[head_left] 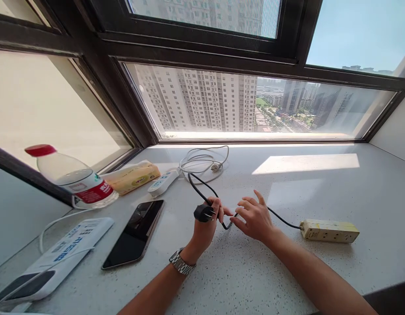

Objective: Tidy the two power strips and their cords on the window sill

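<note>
My left hand [207, 223], with a metal watch on the wrist, is closed around a black plug [202, 213] and the black cable [197, 186] just behind it. My right hand [253, 216] pinches a bend of the same cable between thumb and forefinger, its other fingers spread. The cable loops away toward the window and also runs right to a yellowish power strip [330, 231] lying on the white speckled sill [288, 271].
A white power strip [163, 182] with a coiled white cable [202, 164] lies near the window. At left are a dark phone [135, 234], a tissue pack [133, 178], a red-capped water bottle [74, 177], a white box [68, 247] and a white device [23, 286].
</note>
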Tool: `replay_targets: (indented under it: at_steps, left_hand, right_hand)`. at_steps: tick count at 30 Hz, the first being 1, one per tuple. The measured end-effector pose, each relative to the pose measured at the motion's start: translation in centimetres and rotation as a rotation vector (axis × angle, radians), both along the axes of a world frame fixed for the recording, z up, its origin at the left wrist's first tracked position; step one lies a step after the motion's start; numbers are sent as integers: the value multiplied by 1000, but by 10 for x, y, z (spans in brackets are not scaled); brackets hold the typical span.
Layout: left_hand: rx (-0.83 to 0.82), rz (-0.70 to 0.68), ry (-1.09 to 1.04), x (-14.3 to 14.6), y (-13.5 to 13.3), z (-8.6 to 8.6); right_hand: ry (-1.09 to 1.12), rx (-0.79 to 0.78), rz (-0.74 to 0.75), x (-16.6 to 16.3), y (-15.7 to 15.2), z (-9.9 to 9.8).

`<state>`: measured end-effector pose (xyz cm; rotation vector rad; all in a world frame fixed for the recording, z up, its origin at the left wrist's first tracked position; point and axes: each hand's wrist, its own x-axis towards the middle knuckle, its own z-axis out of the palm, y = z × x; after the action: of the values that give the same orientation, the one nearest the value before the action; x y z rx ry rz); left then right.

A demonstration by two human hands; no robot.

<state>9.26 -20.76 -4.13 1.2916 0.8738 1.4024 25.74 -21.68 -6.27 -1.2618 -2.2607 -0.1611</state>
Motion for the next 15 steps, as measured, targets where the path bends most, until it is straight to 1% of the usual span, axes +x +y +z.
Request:
replay_targets:
  at_steps: [1, 3, 5, 7, 10, 12, 15]
  left_hand:
    - [-14, 18, -18, -3, 2, 2]
    - [-43, 40, -75, -10, 4, 8]
    - [-52, 55, -146, -18, 6, 16]
    - [-31, 80, -213, -28, 9, 24]
    - [43, 146, -272, -45, 17, 35]
    - [132, 219, -236, -58, 23, 39]
    - [264, 368, -92, -77, 28, 39]
  right_hand:
    - [-5, -18, -94, 3, 1, 0]
    - [-39, -126, -260, 11, 4, 0]
    - [-76, -266, -346, 19, 7, 2]
    - [-78, -360, -391, 26, 9, 5]
    - [-63, -427, -441, 30, 9, 11]
    - [-81, -469, -466, 29, 8, 15]
    - [-131, -522, -474, 27, 5, 19]
